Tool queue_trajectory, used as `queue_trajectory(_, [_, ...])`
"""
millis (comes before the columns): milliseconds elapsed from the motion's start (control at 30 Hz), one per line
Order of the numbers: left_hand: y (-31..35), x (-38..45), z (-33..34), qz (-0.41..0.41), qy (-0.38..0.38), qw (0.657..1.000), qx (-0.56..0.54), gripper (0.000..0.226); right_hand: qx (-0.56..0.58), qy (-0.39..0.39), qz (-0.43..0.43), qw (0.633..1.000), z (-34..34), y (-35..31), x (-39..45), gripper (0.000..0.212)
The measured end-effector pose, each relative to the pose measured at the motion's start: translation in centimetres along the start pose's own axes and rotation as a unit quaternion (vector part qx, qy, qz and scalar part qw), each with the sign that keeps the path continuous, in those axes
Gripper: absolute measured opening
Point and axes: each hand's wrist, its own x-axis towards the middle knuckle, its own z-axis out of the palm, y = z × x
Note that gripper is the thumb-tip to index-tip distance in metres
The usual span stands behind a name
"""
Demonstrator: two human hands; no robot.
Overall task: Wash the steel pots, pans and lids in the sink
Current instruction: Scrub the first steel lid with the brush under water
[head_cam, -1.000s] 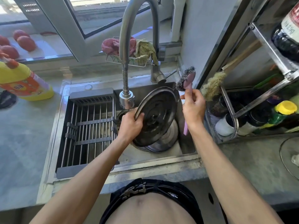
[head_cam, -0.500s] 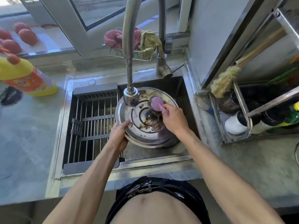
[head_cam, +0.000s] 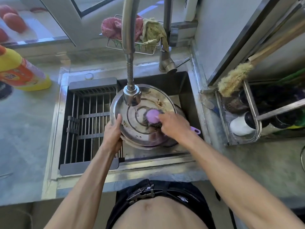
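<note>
A round steel lid (head_cam: pixel 142 134) lies nearly flat over the sink (head_cam: pixel 184 90), inner side up, with brown residue near its rim. My left hand (head_cam: pixel 113 133) grips its left edge. My right hand (head_cam: pixel 175 124) holds a pink-handled steel-wool scrubber (head_cam: pixel 152 115) and presses its head on the lid's centre right. The handle's end sticks out behind my wrist. The faucet head (head_cam: pixel 132 96) hangs over the lid's far side with a thin stream of water falling. A steel pot (head_cam: pixel 179 109) sits under the lid, mostly hidden.
A drying rack (head_cam: pixel 89 123) spans the sink's left half. A yellow detergent bottle (head_cam: pixel 21 71) lies on the counter at left. Cloths fill a wire basket (head_cam: pixel 148 47) behind the faucet. A shelf (head_cam: pixel 244 126) with bottles, cups and a brush (head_cam: pixel 234 80) stands at right.
The lid went from tilted upright to lying flat under the faucet. My right hand brought the scrubber down onto it and has shifted it slightly right across the lid.
</note>
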Motion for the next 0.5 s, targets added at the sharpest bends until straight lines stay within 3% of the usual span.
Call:
queue_trajectory(100, [-0.5,-0.2,1.6,0.012,0.0,1.0,0.008,0.018,0.03,0.043,0.031,0.998,-0.4,-0.5,0.9,0.043])
queue_trajectory(233, [-0.3,0.9,1.7,0.032,0.041,0.999,-0.01,0.019,0.047,-0.025,-0.034,0.998,-0.1,-2.4,-0.9,0.028])
queue_trajectory(300, [-0.1,1.3,0.8,0.033,0.058,0.998,-0.014,0.017,0.016,-0.034,-0.007,0.999,-0.4,-0.7,-1.6,0.02])
queue_trajectory(400, [-0.3,0.7,0.9,0.035,0.029,0.999,0.008,0.014,-0.015,0.031,0.074,0.997,-0.8,1.5,-0.7,0.032])
queue_trajectory(500, [-0.9,-0.1,2.2,0.03,0.018,0.999,0.022,0.015,0.035,0.086,0.043,0.995,-0.4,-0.8,0.2,0.038])
